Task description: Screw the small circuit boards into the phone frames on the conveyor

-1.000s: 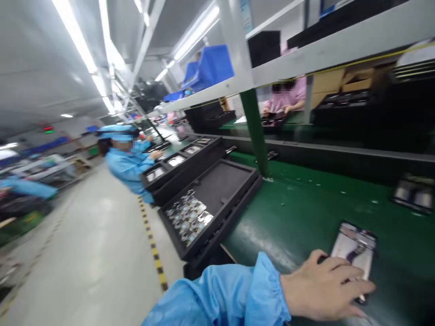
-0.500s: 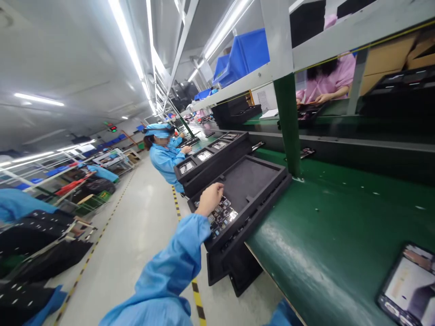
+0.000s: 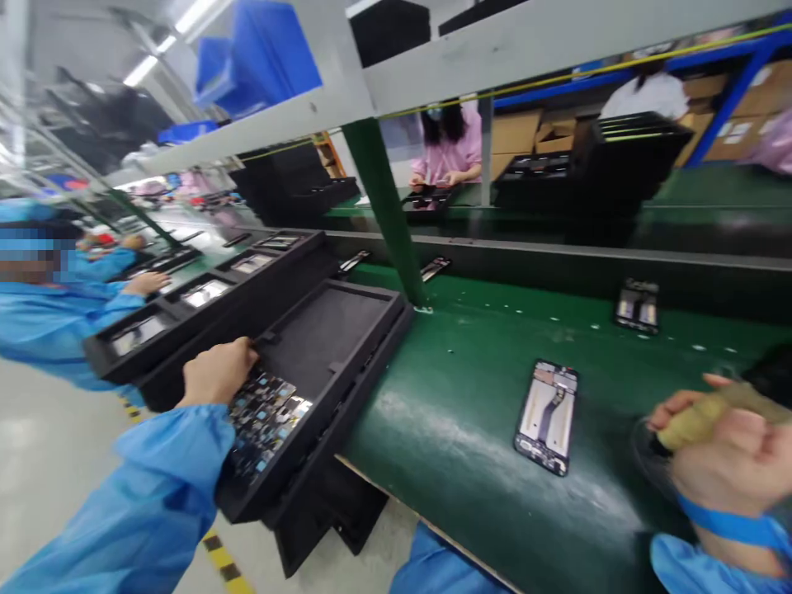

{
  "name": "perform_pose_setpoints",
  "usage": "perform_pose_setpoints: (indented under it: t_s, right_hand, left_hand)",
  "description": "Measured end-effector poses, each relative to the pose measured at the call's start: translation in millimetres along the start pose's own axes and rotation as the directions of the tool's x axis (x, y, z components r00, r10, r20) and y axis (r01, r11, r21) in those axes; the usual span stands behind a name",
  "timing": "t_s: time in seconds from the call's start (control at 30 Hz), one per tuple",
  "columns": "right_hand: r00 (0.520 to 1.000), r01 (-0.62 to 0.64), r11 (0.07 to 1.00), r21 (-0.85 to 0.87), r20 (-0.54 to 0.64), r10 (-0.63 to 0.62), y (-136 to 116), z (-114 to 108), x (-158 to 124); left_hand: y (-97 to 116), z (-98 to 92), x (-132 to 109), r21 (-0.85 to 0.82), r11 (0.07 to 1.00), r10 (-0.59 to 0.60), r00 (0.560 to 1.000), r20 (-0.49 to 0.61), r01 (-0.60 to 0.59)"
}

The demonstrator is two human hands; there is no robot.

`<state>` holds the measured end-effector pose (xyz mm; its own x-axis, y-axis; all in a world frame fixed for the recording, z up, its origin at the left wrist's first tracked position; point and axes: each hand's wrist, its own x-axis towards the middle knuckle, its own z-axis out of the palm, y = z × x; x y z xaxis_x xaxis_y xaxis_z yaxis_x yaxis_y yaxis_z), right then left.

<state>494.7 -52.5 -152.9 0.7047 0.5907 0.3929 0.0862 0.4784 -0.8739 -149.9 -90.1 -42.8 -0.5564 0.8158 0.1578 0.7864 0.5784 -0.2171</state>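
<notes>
My left hand [image 3: 219,371], in a blue sleeve, is closed at the left side of a black foam tray [image 3: 346,318]. Its fingertips touch or hover by the circuit boards [image 3: 266,421] heaped there; what they pinch is hidden. At the right edge my right hand [image 3: 723,454], with a blue wrist band, is closed around something yellowish and blurred. Between the hands, an opened phone [image 3: 548,417] lies flat on the green table [image 3: 458,412], nearer my right hand.
Another phone [image 3: 637,305] lies farther back. A green post [image 3: 384,206] rises behind the tray. Stacked foam trays [image 3: 204,293] stand at the left, beside a co-worker in blue [image 3: 55,322]. A grey shelf beam [image 3: 557,49] crosses above. A person in pink [image 3: 451,148] sits across.
The view has swung right, bringing my right hand and the whole phone into sight. My left hand remains at the circuit boards in the tray.
</notes>
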Motion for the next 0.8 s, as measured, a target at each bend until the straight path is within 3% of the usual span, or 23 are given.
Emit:
perform_pose_setpoints:
  t_s: [0.07, 0.17, 0.23, 0.3, 0.4, 0.5, 0.6, 0.67, 0.8]
  right_hand:
    - [0.997, 0.049, 0.999, 0.004, 0.066, -0.049, 1, 2, 1]
    - [0.995, 0.036, 0.999, 0.002, 0.097, -0.036, -3, 2, -1]
    - [0.995, 0.023, 1.000, -0.002, 0.093, -0.023, -6, 1, -2]
    - [0.995, 0.011, 1.000, 0.004, 0.098, -0.011, -7, 1, -4]
    - [0.992, -0.021, 1.000, 0.018, 0.122, 0.019, -7, 0, -6]
    - [0.993, -0.025, 1.000, 0.005, 0.119, 0.024, -5, -2, -7]
    - [0.991, -0.015, 1.000, -0.003, 0.129, 0.016, -1, -3, -6]
    - [0.990, -0.019, 1.000, 0.001, 0.137, 0.018, 0, -4, -7]
    - [0.989, -0.048, 0.999, 0.010, 0.140, 0.047, 1, -4, -8]
  left_hand:
    - [10, -13.4, -4, -0.032, 0.999, -0.006, 0.994, -0.109, 0.003]
    - [43, -38.9, -25, -0.321, 0.940, 0.026, 0.961, -0.275, -0.117]
    - [77, -51.0, -50, -0.583, 0.764, 0.140, 0.953, -0.269, -0.276]
    - [117, -52.4, -81, -0.767, 0.527, 0.339, 0.918, -0.206, -0.367]
    - [185, -33.5, -125, -0.902, 0.238, 0.566, 0.806, -0.174, -0.361]
    - [259, -5.3, -149, -0.967, 0.034, 0.715, 0.682, -0.153, -0.252]
    - [330, 11.6, -150, -0.975, -0.031, 0.764, 0.624, -0.164, -0.218]
    - [369, 14.0, -144, -0.939, -0.017, 0.773, 0.591, -0.231, -0.345]
    - [413, 11.5, -134, -0.833, -0.010, 0.820, 0.472, -0.323, -0.554]
